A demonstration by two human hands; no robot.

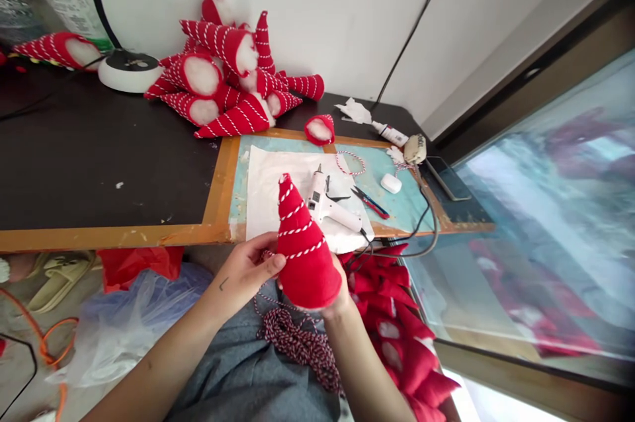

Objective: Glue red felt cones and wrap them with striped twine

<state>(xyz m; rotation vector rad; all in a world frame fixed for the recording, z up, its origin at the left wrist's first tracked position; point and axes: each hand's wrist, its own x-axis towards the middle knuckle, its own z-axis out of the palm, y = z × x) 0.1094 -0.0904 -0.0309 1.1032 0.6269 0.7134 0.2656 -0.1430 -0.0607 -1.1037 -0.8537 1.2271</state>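
Note:
A red felt cone stands tip up in front of me, with white twisted cord wound in a spiral round its upper part. My right hand is closed round it from behind and the right, most of its fingers hidden. At the cone's left side, my left hand pinches the red-and-white cord between thumb and fingers. A loose bundle of this cord lies on my lap, with a strand running up toward the left hand. Behind the cone, a white glue gun rests on a white sheet.
Finished-looking striped cones are heaped at the back of the dark table. Scissors-like snips, a white case and a phone lie right. Plain red cones fill the space below, beside a glass pane.

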